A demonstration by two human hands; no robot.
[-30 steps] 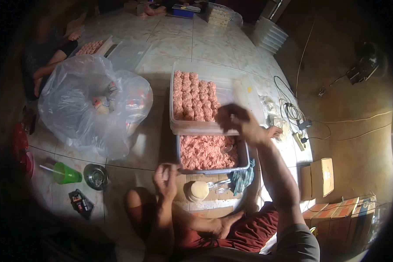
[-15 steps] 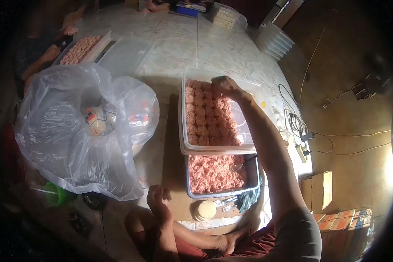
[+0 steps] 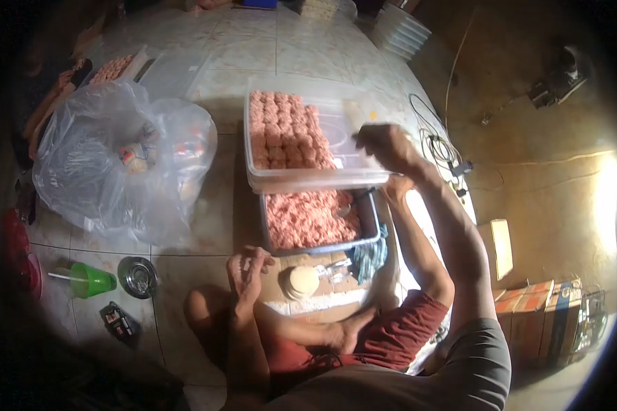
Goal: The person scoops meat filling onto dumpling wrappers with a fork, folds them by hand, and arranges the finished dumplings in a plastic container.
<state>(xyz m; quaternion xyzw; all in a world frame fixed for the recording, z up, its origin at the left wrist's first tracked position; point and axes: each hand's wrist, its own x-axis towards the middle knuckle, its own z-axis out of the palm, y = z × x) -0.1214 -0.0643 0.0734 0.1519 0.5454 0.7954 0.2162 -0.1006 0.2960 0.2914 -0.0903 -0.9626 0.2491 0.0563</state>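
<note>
My right hand (image 3: 389, 147), smeared by motion, hovers above the right side of a clear plastic tray (image 3: 353, 109). Its fingers point down and left, and I cannot make out anything in them. Rows of pink ground-meat balls (image 3: 281, 130) fill the tray's left part. Nearer me, a blue-grey bin (image 3: 370, 212) holds loose ground meat (image 3: 308, 222) with a metal spoon (image 3: 345, 212) in it. My left hand (image 3: 248, 274) is raised over my knee, left of the bin, with curled fingers; what they hold, if anything, is hidden.
A large clear plastic bag (image 3: 89, 164) lies on the left. Round pale discs (image 3: 301, 281), cutlery (image 3: 336, 269) and a cloth (image 3: 370, 260) sit before the bin. A green cup (image 3: 92, 279) and metal bowl (image 3: 138, 277) stand left; cables (image 3: 435, 147) lie right. Another person works at far left.
My right hand has moved from the meat rows at the tray's far side rightward and nearer me. The view has shifted, showing more floor on the left. My left hand stays curled.
</note>
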